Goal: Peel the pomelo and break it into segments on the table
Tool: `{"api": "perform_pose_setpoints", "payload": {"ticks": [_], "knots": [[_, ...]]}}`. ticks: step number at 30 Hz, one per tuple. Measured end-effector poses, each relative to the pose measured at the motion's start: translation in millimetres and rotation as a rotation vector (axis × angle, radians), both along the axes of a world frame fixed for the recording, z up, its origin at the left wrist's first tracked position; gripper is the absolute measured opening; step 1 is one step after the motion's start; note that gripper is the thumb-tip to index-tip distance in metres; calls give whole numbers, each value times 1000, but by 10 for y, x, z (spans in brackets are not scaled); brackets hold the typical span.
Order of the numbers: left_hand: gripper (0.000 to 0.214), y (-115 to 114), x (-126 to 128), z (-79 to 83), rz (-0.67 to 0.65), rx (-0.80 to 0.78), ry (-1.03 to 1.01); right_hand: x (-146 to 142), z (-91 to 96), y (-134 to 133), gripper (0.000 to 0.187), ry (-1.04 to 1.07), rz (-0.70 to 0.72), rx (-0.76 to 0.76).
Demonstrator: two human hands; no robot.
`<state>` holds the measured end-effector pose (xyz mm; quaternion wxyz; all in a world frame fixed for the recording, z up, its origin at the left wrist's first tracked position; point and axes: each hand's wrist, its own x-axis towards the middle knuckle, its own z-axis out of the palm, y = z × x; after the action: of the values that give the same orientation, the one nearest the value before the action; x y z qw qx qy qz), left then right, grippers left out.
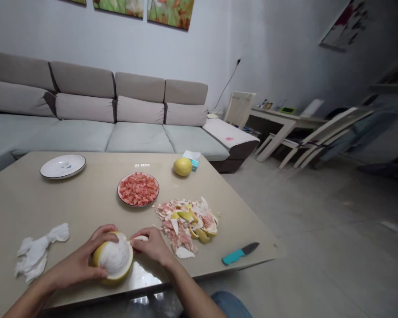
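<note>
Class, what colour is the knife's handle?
Turquoise; the knife's handle shows best in the head view.

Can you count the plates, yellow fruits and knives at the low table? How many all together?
Plates: 2 (one white plate at the back left, one pink-filled plate)
Yellow fruits: 2 (one whole fruit, one partly peeled fruit in the left hand)
Knives: 1 (the teal-handled knife)
Total: 5

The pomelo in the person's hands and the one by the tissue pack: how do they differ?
The held pomelo is partly peeled, its white pith bare; the whole pomelo shows unbroken yellow rind. The held pomelo is gripped by the left hand while the right hand pinches its peel; the whole pomelo rests on the table. Both have yellow rind.
</note>
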<state>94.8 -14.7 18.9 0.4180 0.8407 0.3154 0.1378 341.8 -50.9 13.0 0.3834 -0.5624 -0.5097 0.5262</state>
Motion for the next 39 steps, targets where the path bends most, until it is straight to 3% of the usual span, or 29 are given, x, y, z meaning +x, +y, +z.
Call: {"api": "perform_pose_setpoints", "payload": {"ticks": [5,10,16,23,26,31,34,39], "knots": [[56,27,-44,-11,45,-86,7,-5,-153,118,37,215,24,-129],[55,47,-52,116,1,-130,32,144,-165,232,51,220,-52,-131],[67,69,56,203,-4,16,36,484,2,183,25,-103,-197,101],[55,172,278,214,194,15,11,805,258,170,31,-524,-338,330],[54,181,261,171,212,-10,2,681,329,48,35,-616,-343,370],[54,107,220,121,232,38,-45,-7,282,-321,30,-594,-132,377],[55,-24,221,109,285,68,-35,-312,273,-448,36,-643,-115,387],[54,-240,247,37,359,187,-60,-290,371,-376,36,-746,-44,330]]}}
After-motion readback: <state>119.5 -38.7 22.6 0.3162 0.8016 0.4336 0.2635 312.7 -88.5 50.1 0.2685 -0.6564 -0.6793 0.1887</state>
